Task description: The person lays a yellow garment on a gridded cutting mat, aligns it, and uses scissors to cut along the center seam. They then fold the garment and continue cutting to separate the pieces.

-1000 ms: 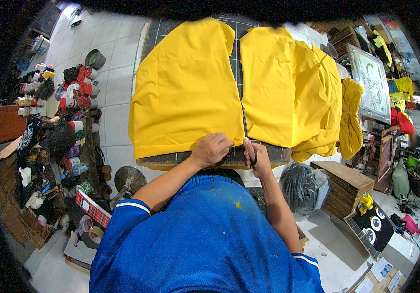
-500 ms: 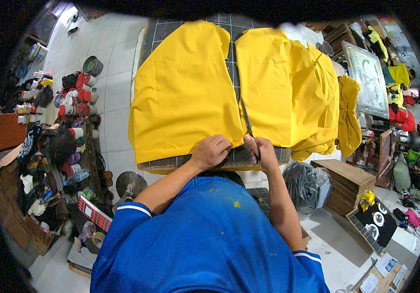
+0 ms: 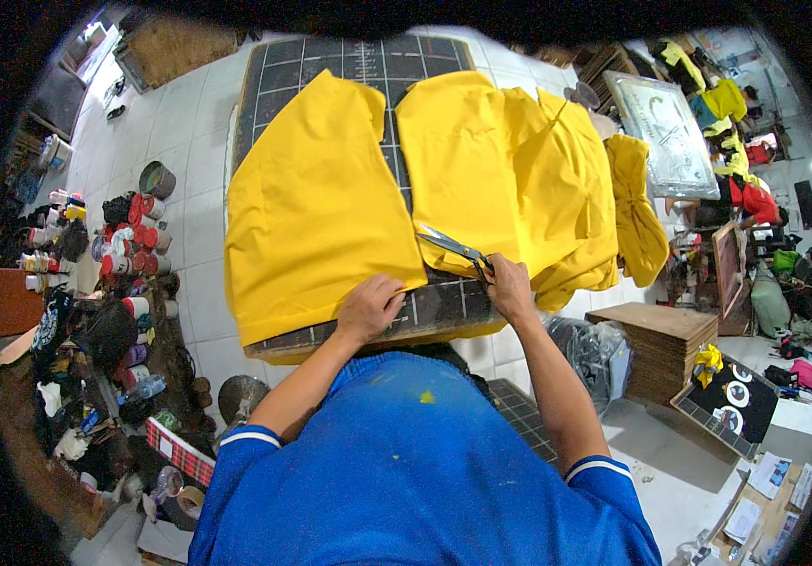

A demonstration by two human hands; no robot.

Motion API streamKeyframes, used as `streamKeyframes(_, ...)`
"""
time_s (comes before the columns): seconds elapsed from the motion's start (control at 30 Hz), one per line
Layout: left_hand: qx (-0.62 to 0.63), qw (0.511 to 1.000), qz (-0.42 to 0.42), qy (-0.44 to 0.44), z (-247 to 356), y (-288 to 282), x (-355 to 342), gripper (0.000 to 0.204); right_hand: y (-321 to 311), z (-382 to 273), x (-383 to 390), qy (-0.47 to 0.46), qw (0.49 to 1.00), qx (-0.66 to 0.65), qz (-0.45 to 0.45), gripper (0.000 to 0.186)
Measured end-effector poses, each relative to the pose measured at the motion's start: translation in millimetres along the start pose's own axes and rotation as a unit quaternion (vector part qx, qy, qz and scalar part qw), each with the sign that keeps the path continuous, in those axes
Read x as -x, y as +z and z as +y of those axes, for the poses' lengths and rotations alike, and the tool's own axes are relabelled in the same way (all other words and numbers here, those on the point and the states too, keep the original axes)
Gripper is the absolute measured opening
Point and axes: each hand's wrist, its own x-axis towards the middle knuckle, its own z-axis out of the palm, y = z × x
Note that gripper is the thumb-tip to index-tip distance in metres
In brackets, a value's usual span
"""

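Two yellow fabric pieces lie side by side, with a strip of dark gridded table between them. My left hand is at the near edge of the left yellow fabric, close to its right corner, with fingers curled on the cloth. In my right hand is a pair of scissors, handles in the fingers and blades pointing far left. The blades lie over the near edge of the right yellow fabric, toward the gap. Whether the blades touch the cloth I cannot tell.
More bunched yellow fabric lies at the table's right, with a tied yellow bundle beyond. A cardboard stack and a grey plastic bag stand right of me. Red-lidded containers crowd the left; a dark bucket stands on the floor.
The scissors have swung out of the gap to point left, over the right piece's near edge. My left hand has slid left and down from the corner. The whole view has shifted.
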Motion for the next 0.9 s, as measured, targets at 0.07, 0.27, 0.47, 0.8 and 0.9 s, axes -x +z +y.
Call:
streamKeyframes(0.07, -0.003, 1.000, 0.016, -0.002, 2, 3, -1, 0.018, -11, 39, -19, -0.003, 0.998, -0.056, 0.018, 0.012)
streamKeyframes(0.27, -0.064, 0.998, 0.023, -0.013, 10, 9, -3, 0.016, -173, 249, -57, 0.092, 0.955, 0.069, 0.273, 0.017)
streamKeyframes(0.47, -0.102, 0.986, 0.077, -0.105, 29, 24, -5, 0.019, -272, 338, 8, 0.218, 0.909, -0.030, 0.354, 0.035)
streamKeyframes(0.8, -0.086, 0.957, 0.102, -0.256, 67, 28, 2, 0.036, -31, 219, -30, 0.214, 0.946, -0.228, -0.082, 0.058)
streamKeyframes(0.9, -0.084, 0.951, 0.099, -0.282, 77, 14, 2, 0.037, 11, 202, -56, 0.220, 0.944, -0.208, -0.128, 0.065)
